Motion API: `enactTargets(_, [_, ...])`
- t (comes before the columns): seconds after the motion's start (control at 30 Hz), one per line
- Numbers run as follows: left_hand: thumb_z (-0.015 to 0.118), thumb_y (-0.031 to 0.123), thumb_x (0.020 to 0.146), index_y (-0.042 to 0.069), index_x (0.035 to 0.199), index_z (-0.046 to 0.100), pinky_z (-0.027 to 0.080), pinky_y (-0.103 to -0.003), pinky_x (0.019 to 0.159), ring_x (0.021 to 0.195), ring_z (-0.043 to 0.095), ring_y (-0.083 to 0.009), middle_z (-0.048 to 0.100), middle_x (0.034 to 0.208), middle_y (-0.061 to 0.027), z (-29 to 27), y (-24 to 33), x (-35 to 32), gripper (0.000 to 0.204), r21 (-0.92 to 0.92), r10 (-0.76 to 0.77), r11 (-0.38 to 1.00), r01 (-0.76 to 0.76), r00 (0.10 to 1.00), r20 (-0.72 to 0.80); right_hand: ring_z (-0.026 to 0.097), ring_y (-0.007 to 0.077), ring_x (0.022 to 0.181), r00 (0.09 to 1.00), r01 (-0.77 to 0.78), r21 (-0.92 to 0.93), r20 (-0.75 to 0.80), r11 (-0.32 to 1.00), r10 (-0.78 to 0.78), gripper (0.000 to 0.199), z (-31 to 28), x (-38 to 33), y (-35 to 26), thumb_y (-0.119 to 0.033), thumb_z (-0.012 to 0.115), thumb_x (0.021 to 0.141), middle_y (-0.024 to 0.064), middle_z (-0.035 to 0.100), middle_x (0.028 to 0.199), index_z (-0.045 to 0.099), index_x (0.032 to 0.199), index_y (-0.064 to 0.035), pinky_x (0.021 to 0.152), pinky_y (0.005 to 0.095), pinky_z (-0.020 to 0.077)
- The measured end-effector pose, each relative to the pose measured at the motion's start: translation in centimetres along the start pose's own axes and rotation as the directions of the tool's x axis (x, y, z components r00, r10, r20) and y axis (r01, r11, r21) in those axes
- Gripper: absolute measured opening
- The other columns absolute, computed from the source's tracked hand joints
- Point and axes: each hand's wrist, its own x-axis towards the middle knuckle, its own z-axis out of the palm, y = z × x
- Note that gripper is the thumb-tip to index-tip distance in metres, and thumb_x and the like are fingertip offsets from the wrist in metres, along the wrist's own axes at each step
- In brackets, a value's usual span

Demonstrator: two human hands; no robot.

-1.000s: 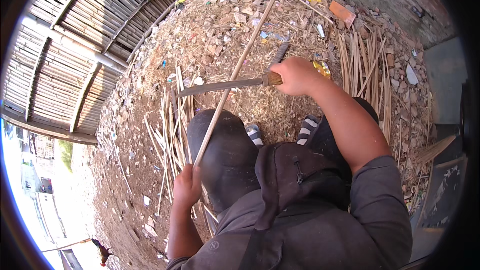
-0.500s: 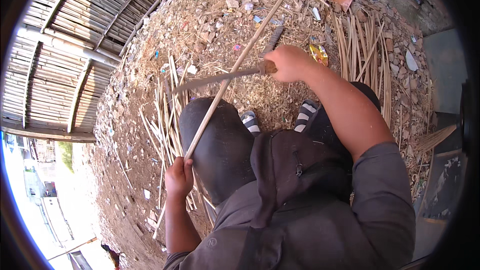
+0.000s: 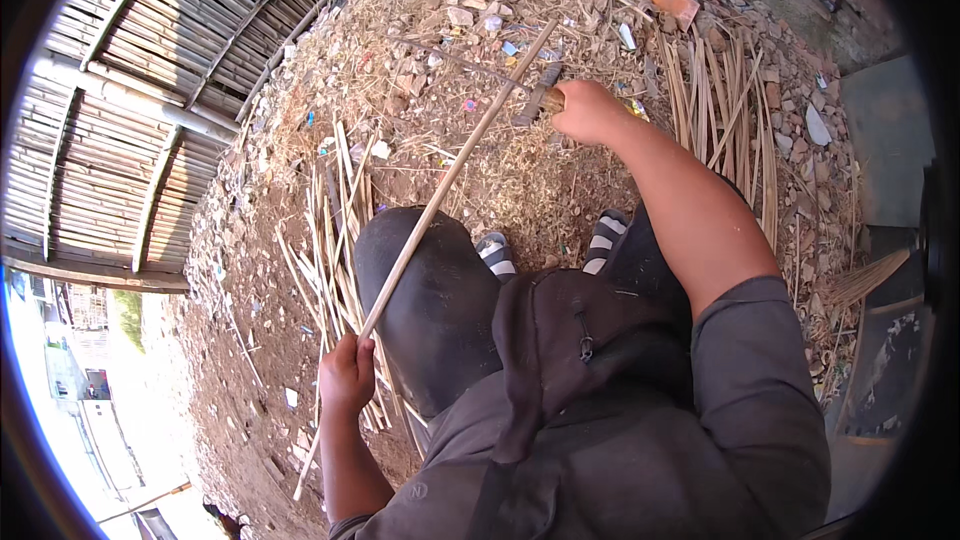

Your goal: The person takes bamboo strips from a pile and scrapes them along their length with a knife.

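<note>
Long pale bamboo stick (image 3: 455, 172) and dark flat metal blade (image 3: 536, 97) in hand.
Left hand (image 3: 346, 377) fisted around stick's near end; right hand (image 3: 588, 111) clenched on blade's handle, far right, above straw-littered dirt ground (image 3: 420, 70).

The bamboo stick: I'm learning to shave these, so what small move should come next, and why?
Probably bring the blade back against the bamboo stick near its far end. The right hand holds the blade just beside the stick, while the left hand grips the stick's near part, braced across the knee.
</note>
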Motion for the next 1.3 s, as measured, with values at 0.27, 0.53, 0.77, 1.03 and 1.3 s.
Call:
enactTargets(0.27, [0.058, 0.025, 0.1, 0.002, 0.074, 0.05, 0.041, -0.046, 0.05, 0.051, 0.054, -0.0378, 0.053, 0.058, -0.0171, -0.1, 0.2, -0.5, 0.035, -0.174, -0.105, 0.978, 0.113, 0.993, 0.052, 0.068, 0.0322, 0.075, 0.952, 0.304, -0.102, 0.059, 0.947, -0.299, 0.023, 0.5, -0.5, 0.2, -0.022, 0.069, 0.076, 0.0133, 0.068, 0.079, 0.067, 0.094, -0.0076, 0.07, 0.0452, 0.052])
enactTargets(0.53, [0.052, 0.029, 0.103, 0.0, 0.076, 0.049, 0.041, -0.042, 0.055, 0.056, 0.053, -0.03, 0.053, 0.061, -0.0167, -1.0, 0.6, -0.1, 0.04, -0.197, -0.1, 0.971, 0.134, 0.98, 0.17, 0.067, 0.0338, 0.071, 0.941, 0.304, -0.076, -0.129, 0.95, -0.312, 0.021, 0.6, -1.5, -1.6, -0.021, 0.069, 0.074, 0.0152, 0.067, 0.075, 0.064, 0.088, -0.0054, 0.068, 0.0461, 0.0512])
enactTargets(0.77, [0.05, 0.032, 0.105, 0.0, 0.076, 0.048, 0.039, -0.037, 0.055, 0.059, 0.041, -0.0152, 0.047, 0.059, -0.0098, -1.1, 0.0, 0.4, 0.043, -0.295, -0.129, 0.93, 0.219, 0.946, 0.297, 0.069, 0.0333, 0.081, 0.984, 0.119, 0.13, 0.119, 0.984, -0.134, 0.03, 0.2, -0.9, -0.8, -0.018, 0.066, 0.074, 0.018, 0.068, 0.082, 0.069, 0.101, -0.0057, 0.075, 0.0464, 0.0532])
enactTargets(1.03, [0.049, 0.032, 0.104, -0.001, 0.076, 0.049, 0.041, -0.045, 0.054, 0.056, 0.053, -0.0372, 0.053, 0.06, -0.0203, -1.6, 1.9, 0.6, 0.043, -0.173, -0.086, 0.977, 0.127, 0.97, 0.226, 0.067, 0.0348, 0.074, 0.913, 0.38, -0.14, 0.215, 0.914, -0.347, 0.021, 2.0, -1.9, -2.0, -0.018, 0.068, 0.073, 0.0158, 0.067, 0.077, 0.065, 0.09, -0.0061, 0.067, 0.0451, 0.0519])
enactTargets(1.3, [0.053, 0.031, 0.103, -0.001, 0.075, 0.048, 0.04, -0.044, 0.053, 0.053, 0.05, -0.0353, 0.052, 0.059, -0.0194, -1.6, 0.8, 0.8, 0.042, -0.175, -0.075, 0.978, 0.11, 0.978, 0.196, 0.068, 0.0363, 0.077, 0.931, 0.34, -0.159, 0.195, 0.927, -0.308, 0.023, 0.9, -2.6, -3.4, -0.017, 0.066, 0.073, 0.0182, 0.068, 0.081, 0.067, 0.094, -0.0061, 0.072, 0.0469, 0.0526])
